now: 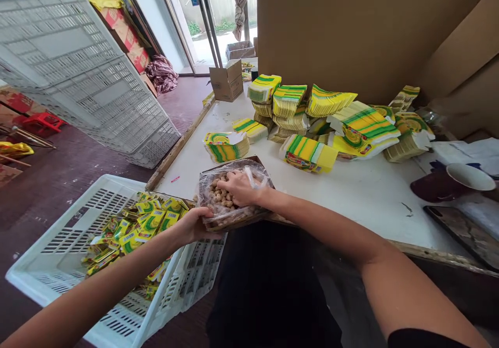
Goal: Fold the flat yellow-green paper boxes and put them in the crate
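Observation:
A shallow cardboard box (266, 170), lined with clear plastic, sits at the table's front edge and holds small brown round pieces (223, 197). My left hand (197, 225) grips the box's near left corner, thumb over the rim. Inside the box, my right hand (240, 187) rests on the brown pieces with its fingers curled down; its fingertips are partly hidden, so what they hold cannot be made out. Some of the plastic bunches up beside that hand. Just behind the box stands a stack of yellow and green folded cartons (226, 148).
At the lower left, a white crate (156, 306) holds many yellow packets (154, 221). More carton stacks (307, 153) lie across the table's back. A dark mug (438, 184) and a phone (463, 231) are at right. Tall white crates (97, 78) stand at left.

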The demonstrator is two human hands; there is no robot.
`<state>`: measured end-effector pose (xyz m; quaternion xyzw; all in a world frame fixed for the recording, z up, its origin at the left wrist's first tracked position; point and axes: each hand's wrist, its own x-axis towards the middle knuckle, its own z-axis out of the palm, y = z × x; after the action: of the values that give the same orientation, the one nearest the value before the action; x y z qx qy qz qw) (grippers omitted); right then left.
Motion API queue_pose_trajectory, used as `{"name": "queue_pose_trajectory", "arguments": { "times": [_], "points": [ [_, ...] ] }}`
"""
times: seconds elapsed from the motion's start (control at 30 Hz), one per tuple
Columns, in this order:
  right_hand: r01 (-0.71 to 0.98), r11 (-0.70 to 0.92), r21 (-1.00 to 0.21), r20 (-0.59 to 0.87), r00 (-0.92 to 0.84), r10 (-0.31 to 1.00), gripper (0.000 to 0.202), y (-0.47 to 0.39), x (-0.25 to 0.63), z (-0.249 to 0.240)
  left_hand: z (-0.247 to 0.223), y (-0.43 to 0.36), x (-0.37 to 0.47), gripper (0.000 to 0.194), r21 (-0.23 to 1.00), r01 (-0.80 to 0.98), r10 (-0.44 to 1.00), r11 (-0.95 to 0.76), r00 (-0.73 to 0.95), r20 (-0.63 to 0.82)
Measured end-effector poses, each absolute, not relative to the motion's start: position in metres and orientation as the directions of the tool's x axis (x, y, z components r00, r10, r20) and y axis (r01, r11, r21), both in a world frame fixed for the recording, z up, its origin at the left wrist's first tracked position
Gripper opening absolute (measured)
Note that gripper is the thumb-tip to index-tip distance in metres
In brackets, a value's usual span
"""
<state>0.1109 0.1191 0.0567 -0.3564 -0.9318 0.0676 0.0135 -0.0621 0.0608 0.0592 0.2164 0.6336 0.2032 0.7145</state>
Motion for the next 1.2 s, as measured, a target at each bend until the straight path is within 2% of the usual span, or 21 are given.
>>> {"name": "queue_pose_trajectory", "arguments": {
  "times": [0.1, 0.23, 0.37, 0.5, 0.7, 0.97, 1.1, 1.2],
  "points": [
    [0.682, 0.719, -0.134, -0.005, -0.726, 0.688, 0.043, 0.12, 0.11, 0.06, 0.062, 0.061, -0.06, 0.031, 0.538, -0.069, 0.542, 0.84, 0.08, -0.836],
    [0.707, 0.686, -0.175, -0.051, -0.702, 0.71, 0.043, 0.121, 0.114, 0.08, 0.073, 0.06, -0.057, 0.036, 0.562, -0.101, 0.569, 0.821, 0.065, -0.82],
    [0.672, 0.666, -0.325, 0.06, -0.688, 0.723, 0.046, 0.128, 0.118, 0.105, 0.085, 0.06, -0.058, 0.036, 0.584, -0.114, 0.592, 0.803, 0.047, -0.805],
    [0.574, 0.64, -0.511, 0.149, -0.674, 0.724, 0.051, 0.134, 0.119, 0.116, 0.094, 0.059, -0.063, 0.037, 0.594, -0.13, 0.603, 0.794, 0.042, -0.796],
    [0.432, 0.487, -0.759, 0.156, -0.606, 0.78, 0.049, 0.139, 0.123, 0.13, 0.106, 0.059, -0.067, 0.042, 0.624, -0.126, 0.627, 0.771, -0.014, -0.779],
    [0.105, 0.43, -0.897, 0.299, -0.572, 0.763, 0.044, 0.153, 0.135, 0.164, 0.116, 0.06, -0.071, 0.042, 0.635, -0.15, 0.638, 0.758, -0.034, -0.77],
    [-0.054, 0.336, -0.94, 0.326, -0.43, 0.842, 0.04, 0.145, 0.174, 0.188, 0.123, 0.056, -0.084, 0.052, 0.635, -0.178, 0.637, 0.752, -0.054, -0.769],
    [-0.081, 0.264, -0.961, 0.277, -0.289, 0.916, 0.043, 0.13, 0.219, 0.193, 0.135, 0.056, -0.096, 0.061, 0.66, -0.207, 0.638, 0.722, -0.169, -0.751]
  ]
}}
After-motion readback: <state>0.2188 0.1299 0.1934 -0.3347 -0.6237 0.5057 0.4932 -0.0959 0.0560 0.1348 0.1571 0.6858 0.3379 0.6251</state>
